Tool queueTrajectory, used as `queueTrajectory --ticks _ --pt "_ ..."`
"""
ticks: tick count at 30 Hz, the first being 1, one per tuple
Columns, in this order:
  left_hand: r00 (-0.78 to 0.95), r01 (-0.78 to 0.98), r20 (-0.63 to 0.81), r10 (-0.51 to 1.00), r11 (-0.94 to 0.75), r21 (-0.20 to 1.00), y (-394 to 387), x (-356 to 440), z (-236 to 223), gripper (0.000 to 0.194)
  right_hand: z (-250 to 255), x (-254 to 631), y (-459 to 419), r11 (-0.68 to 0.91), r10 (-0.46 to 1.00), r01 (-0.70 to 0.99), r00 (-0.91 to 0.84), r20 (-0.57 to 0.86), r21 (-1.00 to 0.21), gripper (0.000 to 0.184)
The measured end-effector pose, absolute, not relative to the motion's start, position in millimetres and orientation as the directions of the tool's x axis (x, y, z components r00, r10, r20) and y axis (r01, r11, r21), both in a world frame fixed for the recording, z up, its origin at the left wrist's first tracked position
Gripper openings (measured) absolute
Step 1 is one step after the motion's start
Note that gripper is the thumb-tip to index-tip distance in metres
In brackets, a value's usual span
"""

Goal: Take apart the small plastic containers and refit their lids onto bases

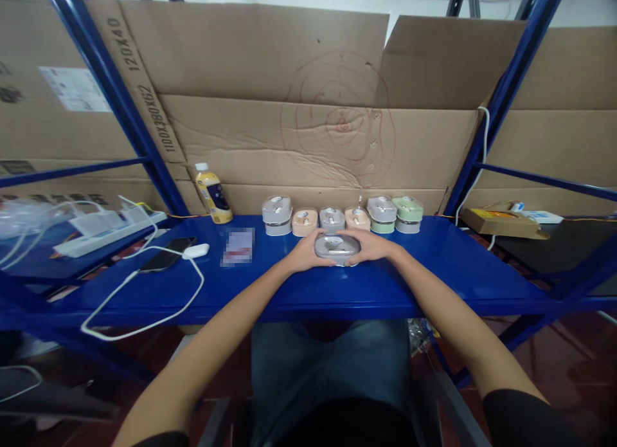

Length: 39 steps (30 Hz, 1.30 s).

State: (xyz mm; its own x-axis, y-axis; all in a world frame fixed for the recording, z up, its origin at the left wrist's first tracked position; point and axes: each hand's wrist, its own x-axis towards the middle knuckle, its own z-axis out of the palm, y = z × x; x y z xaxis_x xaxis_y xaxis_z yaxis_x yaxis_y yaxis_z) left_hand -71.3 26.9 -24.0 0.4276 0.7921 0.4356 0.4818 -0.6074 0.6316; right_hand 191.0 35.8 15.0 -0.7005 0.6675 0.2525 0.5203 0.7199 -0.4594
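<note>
Both of my hands clasp a grey rounded plastic container [337,246] from its two sides, low over the blue steel shelf [424,286]. My left hand [306,251] cups its left end, and my right hand [369,244] cups its right end. Its lid has a pale oval recess and a small latch. Just behind it stands a row of several similar lidded containers [332,220] in grey, peach and pale green. My fingertips come close to the middle ones, but I cannot tell whether they touch.
A yellow drink bottle [213,193] stands left of the row. Further left lie a blurred card [238,246], a black phone [166,254] with a white cable [144,305], and a white power strip [110,231]. Cardboard sheets [270,80] line the back, between blue uprights.
</note>
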Motion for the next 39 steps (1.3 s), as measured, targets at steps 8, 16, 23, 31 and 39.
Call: queueTrajectory --ticks 8,16,23,31,39 --pt "0.174 0.545 0.69 0.703 -0.652 0.527 35 -78 -22 0.069 42 197 46 0.597 0.762 0.721 -0.371 0.53 -0.353 0.081" --pt "0.329 0.896 0.543 0.773 -0.437 0.08 48 -84 -16 0.073 58 159 81 0.016 0.851 0.983 0.084 0.518 -0.185 0.068" --pt "0.295 0.932 0.498 0.816 -0.361 0.038 35 -76 -9 0.068 42 136 93 -0.08 0.838 0.987 0.141 0.528 -0.137 0.076" --pt "0.013 0.994 0.572 0.82 -0.074 0.084 11 -63 7 0.06 39 139 71 0.048 0.712 0.999 -0.031 0.702 -0.005 0.063" --pt "0.135 0.95 0.29 0.948 -0.207 0.235 -3 -83 13 0.076 21 158 20 0.636 0.582 0.772 -0.465 0.666 -0.016 0.038"
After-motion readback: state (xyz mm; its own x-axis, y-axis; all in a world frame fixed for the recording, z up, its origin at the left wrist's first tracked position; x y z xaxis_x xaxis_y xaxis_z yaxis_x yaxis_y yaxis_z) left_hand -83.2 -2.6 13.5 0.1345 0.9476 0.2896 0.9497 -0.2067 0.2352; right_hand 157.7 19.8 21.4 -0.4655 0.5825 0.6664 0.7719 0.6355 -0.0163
